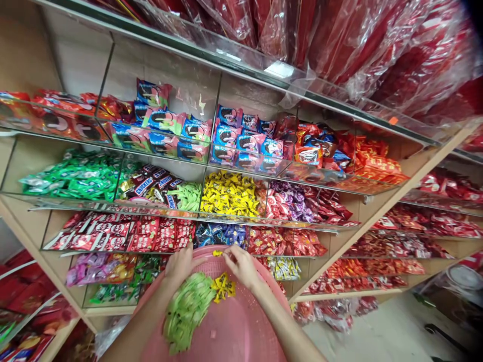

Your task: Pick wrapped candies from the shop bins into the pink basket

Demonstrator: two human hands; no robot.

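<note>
A pink plastic basket (260, 322) is below me, between my forearms. My left hand (181, 265) is closed over its far rim at the left, thumb on the inner side and the other fingers mostly hidden. At the far rim, my right hand (239, 264) has its fingers curled in a pinch, with a small yellow-wrapped candy (217, 253) at the fingertips. Inside the basket lies a heap of light green wrapped candies (190, 306). Touching that heap is a small cluster of yellow candies (223, 287).
Ahead rise slanted display shelves with clear dividers. Yellow candies (230, 193) fill a middle compartment, beside Snickers bars (145, 183) and green packets (75, 173). Blue cookie packs (247, 138) stand above. Wrapped red goods (339, 40) overhang the top; another red-stocked shelf (407, 221) is at right.
</note>
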